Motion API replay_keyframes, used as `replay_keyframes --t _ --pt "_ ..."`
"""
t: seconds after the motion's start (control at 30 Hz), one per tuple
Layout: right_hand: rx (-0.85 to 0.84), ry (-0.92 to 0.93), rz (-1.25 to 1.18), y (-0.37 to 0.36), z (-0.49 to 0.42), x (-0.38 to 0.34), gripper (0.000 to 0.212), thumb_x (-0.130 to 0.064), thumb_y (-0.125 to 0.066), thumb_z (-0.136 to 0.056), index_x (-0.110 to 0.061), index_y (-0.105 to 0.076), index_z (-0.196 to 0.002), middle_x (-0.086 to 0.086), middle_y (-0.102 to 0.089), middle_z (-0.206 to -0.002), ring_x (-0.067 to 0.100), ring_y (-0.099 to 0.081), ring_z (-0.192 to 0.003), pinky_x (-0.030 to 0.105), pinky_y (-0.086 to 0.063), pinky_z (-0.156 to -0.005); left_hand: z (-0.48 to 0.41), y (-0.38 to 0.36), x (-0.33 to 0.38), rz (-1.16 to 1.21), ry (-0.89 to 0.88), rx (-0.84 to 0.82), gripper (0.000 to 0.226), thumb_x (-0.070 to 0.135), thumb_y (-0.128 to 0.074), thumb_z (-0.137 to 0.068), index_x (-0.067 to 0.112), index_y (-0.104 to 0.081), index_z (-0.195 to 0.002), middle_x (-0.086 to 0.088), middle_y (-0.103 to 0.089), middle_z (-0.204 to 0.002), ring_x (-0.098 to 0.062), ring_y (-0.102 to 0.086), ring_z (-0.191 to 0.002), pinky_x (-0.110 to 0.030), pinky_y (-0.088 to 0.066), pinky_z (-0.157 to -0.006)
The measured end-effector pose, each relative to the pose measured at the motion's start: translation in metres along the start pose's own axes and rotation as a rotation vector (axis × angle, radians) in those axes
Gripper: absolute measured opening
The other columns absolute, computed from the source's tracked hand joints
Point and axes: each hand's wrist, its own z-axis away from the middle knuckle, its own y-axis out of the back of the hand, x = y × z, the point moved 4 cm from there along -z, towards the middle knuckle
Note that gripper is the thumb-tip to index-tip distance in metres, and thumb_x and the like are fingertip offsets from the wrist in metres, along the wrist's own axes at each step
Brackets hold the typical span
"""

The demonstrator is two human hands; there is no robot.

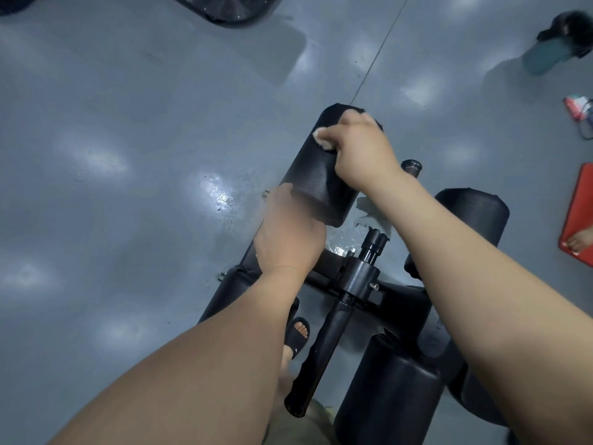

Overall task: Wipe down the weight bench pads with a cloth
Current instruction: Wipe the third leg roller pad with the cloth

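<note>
Mid-wipe: right hand, fingers clamped on the cloth, scrubs the roller pad; left hand braces it, its fingers too blurred to read. Next, probably a sweep toward the near end.

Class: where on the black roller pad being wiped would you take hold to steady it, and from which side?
Probably its near end, from the left: the roller pad is a cylinder, the right hand and cloth occupy its far end, and the frame post crowds the right.

A small pale cloth lies bunched atop the black cylindrical roller pad.
</note>
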Motion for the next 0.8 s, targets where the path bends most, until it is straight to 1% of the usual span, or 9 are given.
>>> replay_keyframes --t 0.07,0.1,0.2,0.33,0.4,0.5,0.6,0.7,0.8 --pt "0.007 0.004 -0.002 -0.005 0.011 -0.005 0.039 0.004 -0.046 -0.081 -0.02 -0.07 -0.098 0.003 -0.053 -0.099 0.028 -0.045 -0.095 0.039 -0.046 -0.081 0.0 0.0 0.0 0.003 0.001 -0.001 0.071 0.037 -0.066 -0.082 0.024 -0.034 -0.144 0.005 -0.041 -0.147 -0.024 -0.062 -0.109 -0.033 -0.043 -0.076" --pt "0.014 0.007 -0.002 -0.006 0.016 -0.009 0.04 0.004 -0.048 -0.083 -0.019 -0.072 -0.105 0.004 -0.055 -0.101 0.028 -0.046 -0.096 0.04 -0.047 -0.082 0.0 0.0 -0.001 0.003 0.0 -0.001 0.072 0.038 -0.066 -0.082 0.023 -0.034 -0.144 0.004 -0.041 -0.147 -0.024 -0.062 -0.11 -0.032 -0.041 -0.075" --pt "-0.002 0.031 -0.021 -0.011 0.03 -0.017 0.041 0.003 -0.051 -0.086 -0.02 -0.073 -0.113 0.004 -0.057 -0.103 0.028 -0.048 -0.099 0.039 -0.048 -0.082 0.0 -0.001 -0.001 0.0 -0.001 -0.003 0.073 0.038 -0.068 -0.082 0.022 -0.034 -0.145 0.004 -0.041 -0.148 -0.024 -0.061 -0.112 -0.032 -0.041 -0.075" --pt "-0.048 0.065 -0.049 -0.014 0.043 -0.022 0.047 0.0 -0.052 -0.089 -0.024 -0.071 -0.125 0.002 -0.057 -0.106 0.027 -0.048 -0.101 0.033 -0.044 -0.082 0.0 -0.003 -0.002 -0.005 0.005 -0.021 0.078 0.038 -0.071 -0.082 0.02 -0.032 -0.147 0.003 -0.038 -0.151 -0.025 -0.059 -0.119 -0.036 -0.045 -0.082" --pt "-0.061 0.076 -0.063 -0.016 0.048 -0.024 0.046 -0.001 -0.054 -0.089 -0.025 -0.071 -0.124 0.002 -0.057 -0.104 0.026 -0.049 -0.101 0.038 -0.049 -0.085 -0.001 -0.003 -0.003 -0.008 0.006 -0.025 0.078 0.038 -0.071 -0.081 0.02 -0.033 -0.146 0.002 -0.038 -0.151 -0.026 -0.059 -0.118 -0.037 -0.045 -0.081" --pt "-0.079 0.08 -0.085 -0.018 0.057 -0.026 0.044 -0.004 -0.059 -0.088 -0.028 -0.071 -0.123 0.001 -0.058 -0.102 0.026 -0.051 -0.099 0.044 -0.051 -0.082 -0.001 -0.005 -0.002 -0.01 0.002 -0.022 0.074 0.039 -0.069 -0.082 0.019 -0.035 -0.144 0.002 -0.04 -0.148 -0.027 -0.06 -0.115 -0.039 -0.046 -0.08" --pt "-0.075 0.097 -0.087 -0.018 0.068 -0.03 0.039 -0.005 -0.063 -0.086 -0.026 -0.074 -0.118 0.003 -0.058 -0.1 0.026 -0.055 -0.096 0.039 -0.051 -0.078 -0.002 -0.006 -0.003 -0.016 -0.003 -0.035 0.077 0.04 -0.07 -0.082 0.02 -0.033 -0.146 0.002 -0.038 -0.15 -0.026 -0.059 -0.118 -0.04 -0.046 -0.083" --pt "-0.116 0.115 -0.092 -0.018 0.077 -0.033 0.03 -0.003 -0.06 -0.086 -0.019 -0.076 -0.106 0.004 -0.056 -0.101 0.025 -0.059 -0.09 0.033 -0.049 -0.074 -0.002 -0.006 -0.004 -0.02 0.001 -0.056 0.082 0.039 -0.072 -0.081 0.018 -0.03 -0.149 0.001 -0.034 -0.154 -0.025 -0.057 -0.122 -0.04 -0.046 -0.086" --pt "-0.043 0.05 -0.084 -0.014 0.069 -0.024 0.024 -0.001 -0.054 -0.086 -0.011 -0.071 -0.101 0.009 -0.055 -0.106 0.03 -0.062 -0.087 0.037 -0.052 -0.075 -0.001 -0.005 -0.003 -0.018 -0.014 -0.024 0.078 0.037 -0.07 -0.081 0.017 -0.033 -0.147 0.0 -0.038 -0.15 -0.027 -0.059 -0.118 -0.039 -0.046 -0.082"
